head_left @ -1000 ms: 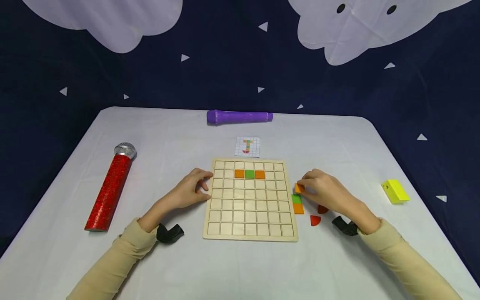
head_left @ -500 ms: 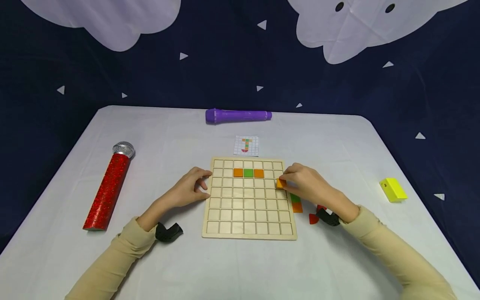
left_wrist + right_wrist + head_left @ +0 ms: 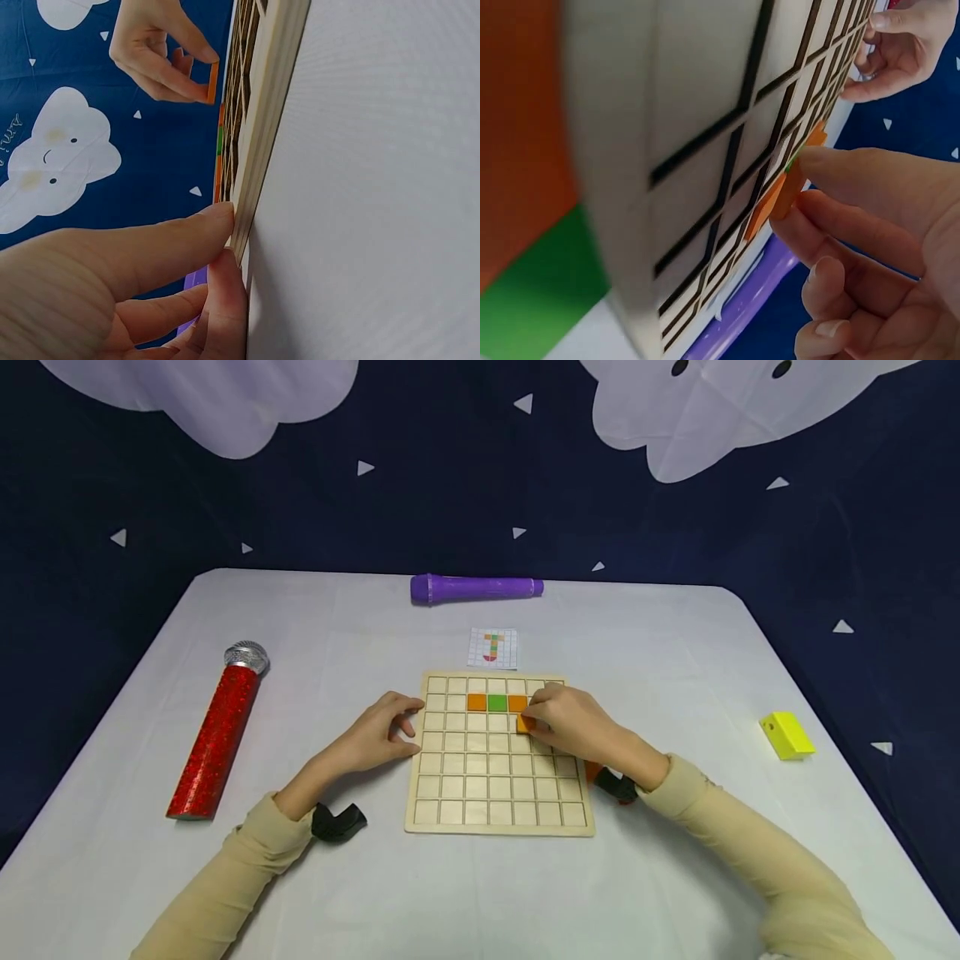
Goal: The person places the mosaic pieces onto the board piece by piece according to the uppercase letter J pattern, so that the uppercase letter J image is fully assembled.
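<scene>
Placement looks to be the step in hand: in the head view, the person's right hand (image 3: 573, 718) pinches a thin orange square tile (image 3: 523, 724) over the pale wooden gridded board (image 3: 498, 829), just below the right end of a row of orange, green and orange square tiles (image 3: 497, 702). The left hand (image 3: 375, 735) touches the board's left edge, thumb and forefinger spread along it. Judging by the small white card with a coloured J-like pattern (image 3: 492, 648), the next move probably calls for shifting slightly left, under the green one, and lowering it flat. A white-covered table (image 3: 300, 893) also bears a purple plastic microphone (image 3: 476, 589), a glittery red microphone with a silver head (image 3: 217, 743) and a yellow block (image 3: 787, 737); behind hangs a dark blue backdrop with white clouds (image 3: 450, 510). In the left wrist view, the nearer fingertips rest against the board's side, while the pinched tile appears raised off the surface. In the right wrist view, thumb and forefinger grip it, tilted (the other fingers curl loosely), with blurred orange and green pieces (image 3: 544, 300) close by.
</scene>
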`<state>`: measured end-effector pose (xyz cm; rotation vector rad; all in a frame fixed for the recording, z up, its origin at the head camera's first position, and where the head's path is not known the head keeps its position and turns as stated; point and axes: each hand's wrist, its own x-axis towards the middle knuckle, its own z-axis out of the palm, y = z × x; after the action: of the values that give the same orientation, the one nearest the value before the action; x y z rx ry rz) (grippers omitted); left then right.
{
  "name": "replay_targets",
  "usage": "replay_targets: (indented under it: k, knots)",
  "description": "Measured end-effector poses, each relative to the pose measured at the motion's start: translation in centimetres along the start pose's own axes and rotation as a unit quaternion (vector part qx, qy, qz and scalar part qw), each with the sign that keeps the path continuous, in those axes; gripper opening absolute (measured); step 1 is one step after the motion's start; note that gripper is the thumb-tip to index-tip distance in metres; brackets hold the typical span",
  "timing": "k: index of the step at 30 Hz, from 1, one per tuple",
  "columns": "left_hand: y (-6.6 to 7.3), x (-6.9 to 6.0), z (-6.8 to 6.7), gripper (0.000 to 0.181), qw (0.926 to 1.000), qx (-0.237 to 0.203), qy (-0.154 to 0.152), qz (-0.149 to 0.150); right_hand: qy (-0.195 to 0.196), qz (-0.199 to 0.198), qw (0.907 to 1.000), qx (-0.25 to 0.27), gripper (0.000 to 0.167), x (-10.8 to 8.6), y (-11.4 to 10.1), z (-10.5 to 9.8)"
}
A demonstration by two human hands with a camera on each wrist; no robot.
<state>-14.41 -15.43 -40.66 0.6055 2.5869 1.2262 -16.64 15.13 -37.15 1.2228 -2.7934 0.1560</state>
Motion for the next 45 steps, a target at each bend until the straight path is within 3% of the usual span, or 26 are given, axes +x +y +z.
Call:
replay_targets:
  k: [13,19,32,38,45]
  knots:
    - [0.0,0.1,-0.1,0.062,1.0000,-0.006,0.000,0.001,-0.015,-0.008,0.9997,-0.017,0.011,2.4,-1.2,0.3]
    - [-0.1,0.1,-0.1,0.062,1.0000,-0.009,0.001,0.003,-0.034,0.001,0.9994,-0.009,0.013,2.8,-1.6,0.4]
    - [0.1,0.1,-0.1,0.062,1.0000,-0.007,0.002,0.001,-0.028,-0.002,0.9996,0.004,0.012,3.5,-2.0,0.7]
    - [0.1,0.1,-0.1,0.062,1.0000,-0.007,0.002,0.000,-0.029,-0.001,0.9995,0.011,0.014,3.3,-2.0,0.5]
    - [0.1,0.2,0.0,0.061,1.0000,-0.006,0.000,-0.001,0.015,-0.002,0.9995,0.026,0.016,1.2,-1.4,-0.4]
